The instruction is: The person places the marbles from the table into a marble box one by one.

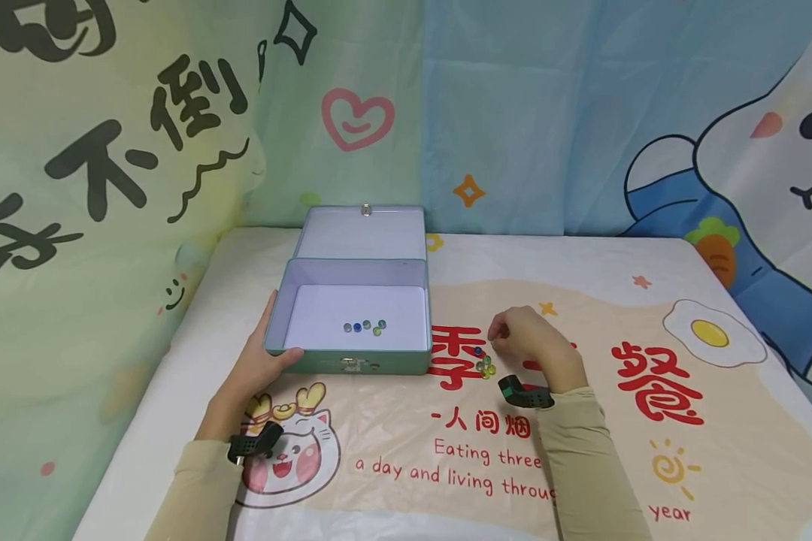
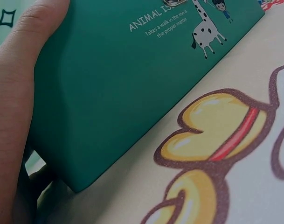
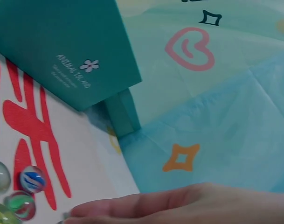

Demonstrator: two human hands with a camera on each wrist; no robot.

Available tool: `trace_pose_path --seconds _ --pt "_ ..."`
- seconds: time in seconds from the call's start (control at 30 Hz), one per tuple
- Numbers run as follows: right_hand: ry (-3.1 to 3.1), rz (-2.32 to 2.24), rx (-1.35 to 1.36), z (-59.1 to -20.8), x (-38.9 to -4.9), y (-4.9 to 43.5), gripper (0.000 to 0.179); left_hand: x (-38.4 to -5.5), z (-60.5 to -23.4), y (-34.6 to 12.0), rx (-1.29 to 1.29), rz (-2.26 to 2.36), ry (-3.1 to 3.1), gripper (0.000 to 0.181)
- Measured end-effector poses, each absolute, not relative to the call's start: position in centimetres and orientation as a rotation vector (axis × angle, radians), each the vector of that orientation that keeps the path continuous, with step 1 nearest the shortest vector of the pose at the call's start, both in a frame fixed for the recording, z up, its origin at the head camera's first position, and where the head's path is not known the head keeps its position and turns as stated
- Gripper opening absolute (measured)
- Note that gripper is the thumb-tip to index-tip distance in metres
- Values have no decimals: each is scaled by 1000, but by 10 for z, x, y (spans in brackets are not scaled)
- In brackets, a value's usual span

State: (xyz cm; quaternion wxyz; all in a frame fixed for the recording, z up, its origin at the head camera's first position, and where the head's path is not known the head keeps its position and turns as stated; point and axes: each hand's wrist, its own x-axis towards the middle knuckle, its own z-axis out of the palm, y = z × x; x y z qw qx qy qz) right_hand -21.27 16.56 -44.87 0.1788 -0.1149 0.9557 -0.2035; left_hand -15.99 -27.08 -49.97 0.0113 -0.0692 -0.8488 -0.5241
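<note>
A green metal box (image 1: 362, 362) with a pale inside stands open, its lid (image 1: 362, 234) tilted back. On the box floor lie several glass marbles (image 1: 367, 325). My left hand (image 1: 265, 359) grips the left front corner, thumb over the front rim and fingers along the side. To the right of the box, several more marbles (image 1: 486, 367) sit clustered on the printed cloth, one with a blue swirl (image 3: 32, 179). Just behind them is my right hand (image 1: 531, 338), fingers bent and tips together. A sliver of a greenish marble (image 3: 65, 216) shows at its fingertips, mostly hidden.
A printed cloth (image 1: 649, 481) with red lettering covers the table. Behind the table hangs a patterned curtain (image 1: 501, 113), close behind the lid. Black straps with small devices sit on both wrists, the right one (image 1: 524, 392) low near the marbles.
</note>
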Motion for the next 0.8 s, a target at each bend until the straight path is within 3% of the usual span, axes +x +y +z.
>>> trace_pose_path --seconds 0.8 --pt "2839 -606 -296 -463 -216 139 21 -160 -501 -271 -238 -1637 -2622 117"
